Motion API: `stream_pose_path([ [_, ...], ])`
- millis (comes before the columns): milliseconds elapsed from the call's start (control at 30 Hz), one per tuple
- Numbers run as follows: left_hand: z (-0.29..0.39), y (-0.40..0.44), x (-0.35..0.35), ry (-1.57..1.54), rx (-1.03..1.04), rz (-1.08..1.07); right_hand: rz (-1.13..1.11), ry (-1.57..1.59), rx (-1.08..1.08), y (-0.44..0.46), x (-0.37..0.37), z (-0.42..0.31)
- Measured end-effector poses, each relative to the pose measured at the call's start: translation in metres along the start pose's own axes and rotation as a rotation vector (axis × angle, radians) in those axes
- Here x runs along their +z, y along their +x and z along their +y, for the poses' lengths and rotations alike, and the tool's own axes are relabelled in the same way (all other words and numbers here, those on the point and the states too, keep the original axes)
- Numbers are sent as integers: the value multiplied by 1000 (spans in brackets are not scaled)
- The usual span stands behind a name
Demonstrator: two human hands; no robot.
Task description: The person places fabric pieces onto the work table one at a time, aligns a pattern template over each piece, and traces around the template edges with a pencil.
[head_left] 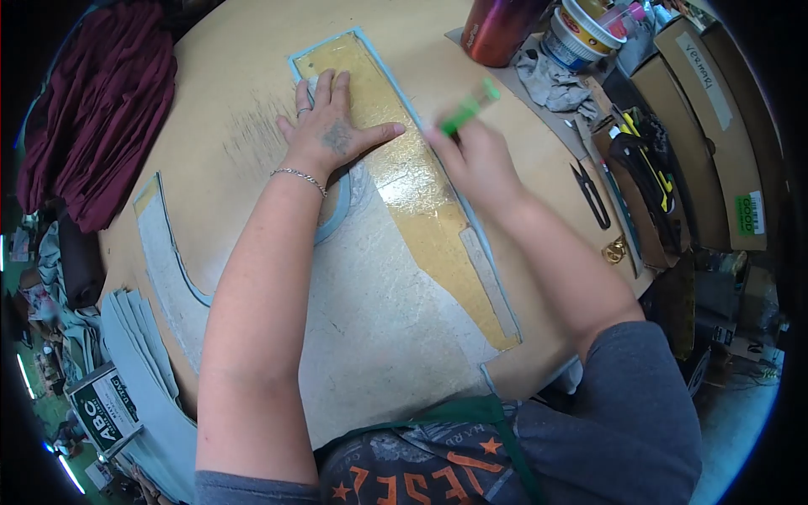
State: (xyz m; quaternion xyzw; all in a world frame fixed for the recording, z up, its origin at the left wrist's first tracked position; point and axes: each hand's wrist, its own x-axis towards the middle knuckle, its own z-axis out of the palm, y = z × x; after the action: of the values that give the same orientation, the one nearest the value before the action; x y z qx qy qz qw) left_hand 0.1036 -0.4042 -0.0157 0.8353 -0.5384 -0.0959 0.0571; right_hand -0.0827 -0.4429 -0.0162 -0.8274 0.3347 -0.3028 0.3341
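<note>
My left hand (332, 130) lies flat with fingers spread on a grey pattern sheet (370, 286) partly covered in shiny yellow tape (412, 181). A light blue edge of material (391, 76) shows around the sheet's border. Close to the sheet's right edge, my right hand (481, 164) is closed around a bright green, pen-like tool (471, 109). Motion smears the tool, and its tip is hidden, so I cannot tell its exact kind. A narrow curved arm of the sheet (168, 248) extends to the left, past my left forearm.
On the right side lie black thread snips (591, 195), a box of cutters (644, 168), a grey rag (551, 82) and a red tumbler (498, 32). Maroon fabric (97, 109) is heaped at the left, above stacked light blue pieces (139, 345). Dark cut marks score the table (210, 76).
</note>
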Motion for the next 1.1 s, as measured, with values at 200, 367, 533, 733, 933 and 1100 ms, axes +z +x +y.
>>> stream_pose_path([
  [200,19,-39,7,173,96,230,70,66,-127,-59,-17,-6],
  [367,79,-160,-23,-27,336,-114,128,39,-157,-54,-17,-5],
  [533,83,-182,-5,-4,316,-291,175,-29,-101,-94,-21,-8],
  [733,85,-182,-6,18,311,-287,142,61,26,-194,-56,-24],
  [933,84,-181,-6,11,305,-296,182,20,7,-74,-13,-12],
  [1100,86,-180,-10,44,300,-319,231,13,11,-1,16,-2],
])
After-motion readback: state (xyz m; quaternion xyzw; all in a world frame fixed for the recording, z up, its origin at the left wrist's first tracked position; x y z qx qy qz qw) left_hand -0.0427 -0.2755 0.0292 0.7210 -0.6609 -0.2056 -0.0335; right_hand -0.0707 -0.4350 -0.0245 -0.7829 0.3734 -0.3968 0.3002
